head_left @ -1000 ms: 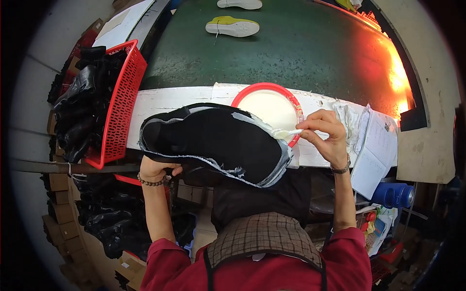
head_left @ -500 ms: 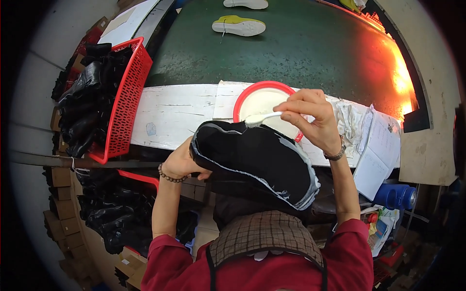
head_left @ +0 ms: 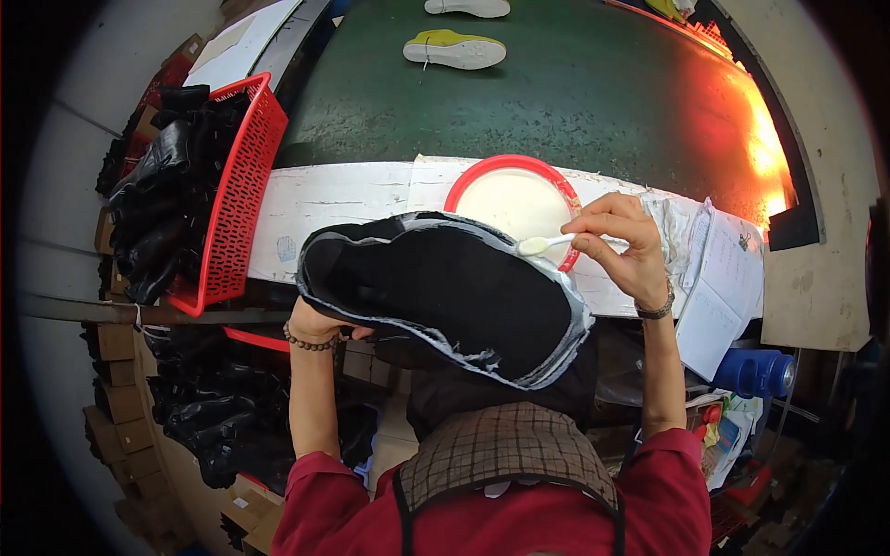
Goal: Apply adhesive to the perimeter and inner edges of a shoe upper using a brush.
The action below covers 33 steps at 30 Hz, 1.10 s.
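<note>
My left hand [head_left: 318,321] is closed around the heel end of a black boot upper [head_left: 436,287], its fingers partly hidden beneath it. The boot's flat black underside faces up, with a whitish coated band along its edge. Between the fingertips of my right hand [head_left: 628,243] is a small white toothbrush-like brush [head_left: 535,246]. Its bristle end touches the boot's far edge, toward the toe. Just beyond the boot stands a red-rimmed bowl [head_left: 458,188] of cream-white liquid, partly covered by the boot and my right fingers.
Black boots fill a red basket [head_left: 243,176] on the left; more boots [head_left: 222,398] lie below. Yellow shoes with white soles [head_left: 456,53] rest on a green belt [head_left: 371,111]. An orange-glowing heater opening [head_left: 765,157], an open notebook [head_left: 718,296] and a blue bottle [head_left: 751,372] are at right.
My left hand has shifted the boot leftward and turned its heel end down a little. The brush has moved right along the boot's far edge, toward the toe.
</note>
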### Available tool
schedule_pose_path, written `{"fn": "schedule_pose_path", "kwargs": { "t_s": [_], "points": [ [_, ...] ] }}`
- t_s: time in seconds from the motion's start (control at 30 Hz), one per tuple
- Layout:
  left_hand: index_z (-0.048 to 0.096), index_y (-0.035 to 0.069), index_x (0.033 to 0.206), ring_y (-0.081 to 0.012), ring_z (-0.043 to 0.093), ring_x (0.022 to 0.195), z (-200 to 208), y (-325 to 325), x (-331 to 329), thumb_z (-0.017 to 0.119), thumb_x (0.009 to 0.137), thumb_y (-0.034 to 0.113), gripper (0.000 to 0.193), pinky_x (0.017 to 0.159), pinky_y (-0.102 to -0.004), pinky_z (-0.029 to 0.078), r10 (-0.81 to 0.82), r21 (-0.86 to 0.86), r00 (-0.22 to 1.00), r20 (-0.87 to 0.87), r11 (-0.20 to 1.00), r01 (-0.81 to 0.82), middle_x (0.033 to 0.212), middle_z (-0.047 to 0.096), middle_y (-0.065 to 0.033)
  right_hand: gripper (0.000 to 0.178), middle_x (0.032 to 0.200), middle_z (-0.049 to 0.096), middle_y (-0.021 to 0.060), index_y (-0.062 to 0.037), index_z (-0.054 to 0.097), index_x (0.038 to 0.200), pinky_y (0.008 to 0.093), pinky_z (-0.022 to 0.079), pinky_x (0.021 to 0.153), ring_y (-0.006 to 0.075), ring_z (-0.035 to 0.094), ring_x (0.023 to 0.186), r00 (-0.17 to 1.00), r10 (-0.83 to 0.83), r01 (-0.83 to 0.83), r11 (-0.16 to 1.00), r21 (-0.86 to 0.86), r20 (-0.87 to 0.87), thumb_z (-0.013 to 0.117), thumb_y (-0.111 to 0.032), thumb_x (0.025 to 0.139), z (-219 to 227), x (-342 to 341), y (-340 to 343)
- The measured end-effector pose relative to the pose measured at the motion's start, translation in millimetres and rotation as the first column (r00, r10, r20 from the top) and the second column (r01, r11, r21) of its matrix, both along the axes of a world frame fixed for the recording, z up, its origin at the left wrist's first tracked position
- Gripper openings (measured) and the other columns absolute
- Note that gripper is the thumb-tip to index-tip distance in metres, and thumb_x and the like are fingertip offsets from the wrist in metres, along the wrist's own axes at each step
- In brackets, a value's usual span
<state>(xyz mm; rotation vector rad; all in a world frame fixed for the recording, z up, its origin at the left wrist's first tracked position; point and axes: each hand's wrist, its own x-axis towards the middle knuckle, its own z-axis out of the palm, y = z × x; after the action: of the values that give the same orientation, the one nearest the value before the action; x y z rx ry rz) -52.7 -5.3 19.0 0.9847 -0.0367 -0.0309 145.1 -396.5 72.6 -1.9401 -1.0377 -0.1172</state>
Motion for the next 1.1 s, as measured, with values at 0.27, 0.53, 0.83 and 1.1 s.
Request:
{"fn": "schedule_pose_path", "kwargs": {
  "t_s": [0.27, 0.53, 0.83, 1.1],
  "points": [
    [0.045, 0.001, 0.147, -0.0222, 0.056, 0.051, 15.2, -9.9, 2.1, 0.072, 0.074, -0.022, 0.081, 0.044, -0.0346, 0.043, -0.059, -0.074, 0.997, -0.039, 0.996, 0.056, 0.105, 0.067, -0.0218, 0.012, 0.088, 0.074, 0.0038, -0.0072, 0.081, 0.098, 0.0345, 0.042, 0.085, 0.0165, 0.063, 0.083, 0.998, -0.013, 0.015, 0.999, 0.046, -0.056, 0.081, -0.012, 0.087, 3.1, 4.2, -1.8],
    [0.051, -0.01, 0.137, -0.0273, 0.06, 0.049, 28.5, -18.6, 9.4, 0.062, 0.069, -0.024, 0.07, 0.045, -0.0378, 0.049, -0.161, -0.028, 0.968, -0.19, 0.987, 0.159, 0.1, 0.07, -0.0238, 0.011, 0.08, 0.07, -0.0005, -0.0134, 0.082, 0.092, 0.0366, 0.035, 0.082, 0.0168, 0.062, 0.077, 0.917, -0.312, 0.386, 0.851, -0.356, 0.248, 0.082, -0.023, 0.086, -25.8, 4.0, -40.0],
    [0.052, -0.016, 0.131, -0.0296, 0.065, 0.052, 21.9, -42.3, 31.5, 0.063, 0.072, -0.021, 0.06, 0.044, -0.0392, 0.053, -0.363, 0.029, 0.925, -0.11, 0.929, 0.368, 0.094, 0.07, -0.0281, 0.02, 0.088, 0.07, 0.001, -0.0104, 0.082, 0.099, 0.0336, 0.042, 0.088, 0.0166, 0.062, 0.086, 0.986, 0.011, -0.022, 0.998, 0.061, 0.168, 0.085, -0.01, 0.079, 42.7, 7.1, 23.3],
    [0.051, -0.014, 0.134, -0.0283, 0.066, 0.056, 23.0, -38.9, 31.3, 0.064, 0.074, -0.019, 0.062, 0.043, -0.0392, 0.055, -0.411, -0.144, 0.894, -0.18, 0.91, 0.389, 0.104, 0.07, -0.0266, 0.018, 0.088, 0.07, -0.0003, -0.0129, 0.083, 0.096, 0.0335, 0.038, 0.089, 0.0157, 0.061, 0.086, 0.99, 0.059, -0.052, 0.997, -0.053, 0.129, 0.087, -0.018, 0.079, 27.0, 17.0, 4.7]
  ]
}}
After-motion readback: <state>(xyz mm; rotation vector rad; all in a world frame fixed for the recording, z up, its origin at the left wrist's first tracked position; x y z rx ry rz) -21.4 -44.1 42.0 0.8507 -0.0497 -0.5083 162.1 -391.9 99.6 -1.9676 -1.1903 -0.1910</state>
